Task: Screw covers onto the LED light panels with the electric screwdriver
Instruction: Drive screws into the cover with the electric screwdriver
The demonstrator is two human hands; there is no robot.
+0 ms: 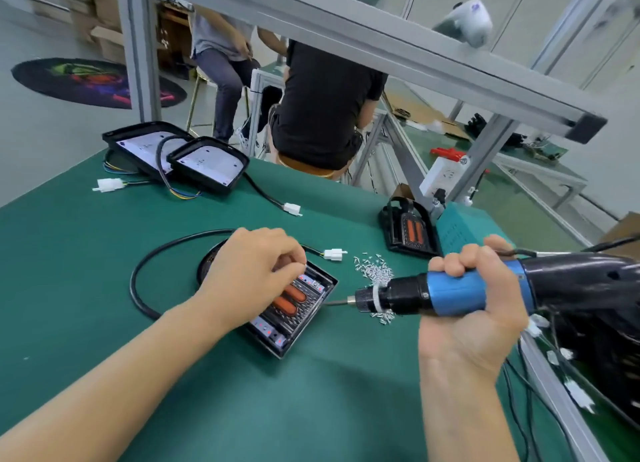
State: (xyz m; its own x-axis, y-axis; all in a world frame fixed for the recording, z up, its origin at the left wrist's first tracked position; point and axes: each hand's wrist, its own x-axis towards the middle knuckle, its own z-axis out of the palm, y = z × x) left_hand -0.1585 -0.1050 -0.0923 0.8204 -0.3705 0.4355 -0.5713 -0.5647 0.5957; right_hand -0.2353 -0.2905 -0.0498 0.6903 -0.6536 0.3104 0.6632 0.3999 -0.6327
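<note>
While the left hand (254, 267) rests fingers-down on the LED light panel (294, 309) lying on the green mat (86, 253), pinching at its far edge, the right hand (474, 305) is clenched around the electric screwdriver (450, 293). Its bit (337, 302) lies level, tip touching the panel's right edge. Loose screws (375, 271) are heaped just right of the panel.

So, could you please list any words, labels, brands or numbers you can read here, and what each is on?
None can be read.
White sheets on the two far light panels: small dark marks, too blurred to read.
Electric screwdriver in the right hand: no legible brand.
White socket box on the frame post: markings too small.
</note>
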